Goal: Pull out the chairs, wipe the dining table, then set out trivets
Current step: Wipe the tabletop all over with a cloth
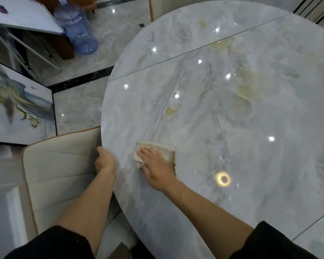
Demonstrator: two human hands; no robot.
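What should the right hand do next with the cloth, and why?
Probably slide the cloth forward toward the middle of the table: the right hand presses it flat near the near edge, while yellowish patches, perhaps stains, lie farther on.

a cloth lies on the table near its left edge, a chair just left.

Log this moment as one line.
phase: wiping table | right hand: pressing flat on cloth | left hand: at table rim, blurred
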